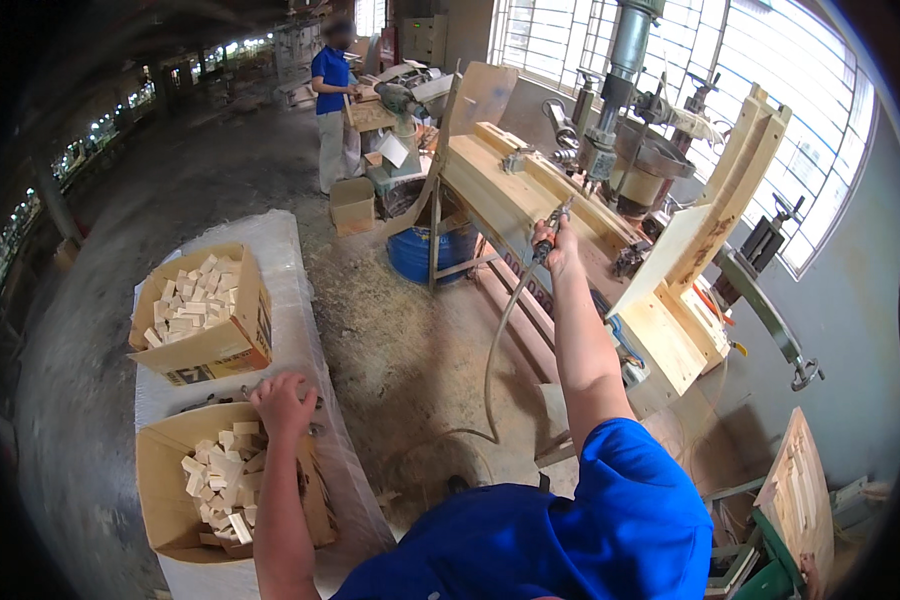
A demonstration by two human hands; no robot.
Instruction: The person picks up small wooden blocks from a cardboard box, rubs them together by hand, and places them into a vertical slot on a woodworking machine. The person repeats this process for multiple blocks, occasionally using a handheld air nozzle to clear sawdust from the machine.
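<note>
I am holding an air blow gun [553, 228] out at arm's length in my right hand [558, 247], fingers clamped tight around its grip, the nozzle pointing at the wooden drilling bench [510, 195] on the far right. Its grey hose [498, 340] is trailing back from my fist down to the dusty floor [390, 340]. My left hand [283, 403] is resting with fingers spread and curled over the far rim of the near cardboard box [170, 450] on my left, gripping nothing else.

To do this well, I judge I should be keeping the nozzle low and angled away from me, sweeping along the bench so chips fly toward the wall, and keeping the hose slack so it is not snagging on the bench legs. Bracing on the box rim is steadying my reach.

Counting: two cardboard boxes, the near one and the far box [210, 315], both sitting on a white-wrapped table [280, 250] and both holding small pale wood blocks [220, 480], too many to count. One blow gun, one hose, one blue barrel [425, 255] under the bench. One other person [332, 110] is working in the far part of the shop.
</note>
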